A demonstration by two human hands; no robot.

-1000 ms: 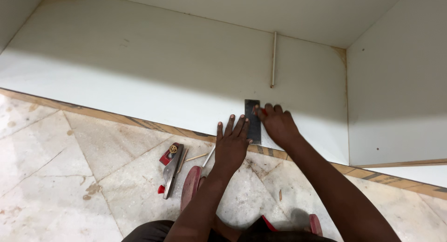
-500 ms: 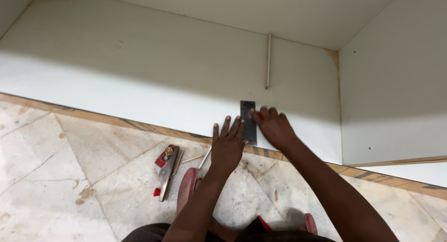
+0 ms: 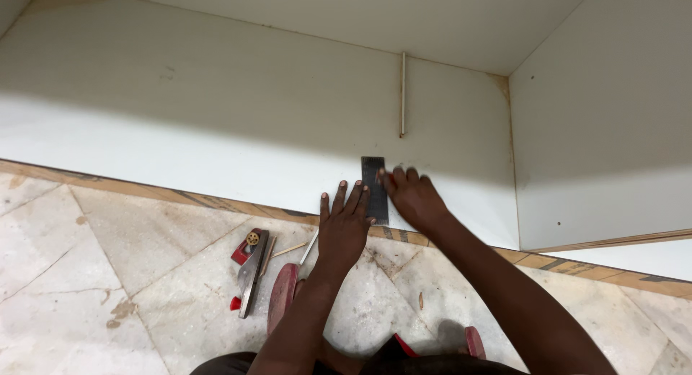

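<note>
1. A dark, flat metal strip (image 3: 374,190), shaped like the blade of a square, lies on the white panel (image 3: 180,130) close to the panel's near edge, its lower end reaching toward the wood-coloured edging (image 3: 216,202).
2. The left hand (image 3: 344,227) lies palm down, fingers (image 3: 346,200) spread and stretched flat; the fingertips touch the strip's left edge and the panel beside it. It grips nothing.
3. The right hand (image 3: 412,198) presses down just right of the strip, fingers held together and slightly bent, the tips at the strip's upper right edge. Whether any finger curls under the strip cannot be told.
4. Above the strip, well apart from it, a thin pale rod (image 3: 403,95) runs up the panel.
5. A second white panel (image 3: 605,130) stands upright on the right, meeting the first at a corner.
6. On the marble floor (image 3: 108,288), left of the left forearm, lies a small hand plane (image 3: 249,270) with red parts and a brass knob.
7. Between the plane and the left wrist lie a thin wooden sliver (image 3: 288,250) and a slim metal tool (image 3: 309,247), both pointing toward the panel edge.
8. A red sandal (image 3: 282,297) sits under the left forearm, partly hidden by it; another red sandal (image 3: 474,342) shows beside the right arm.
9. Nothing lies on the strip but the two hands.
</note>
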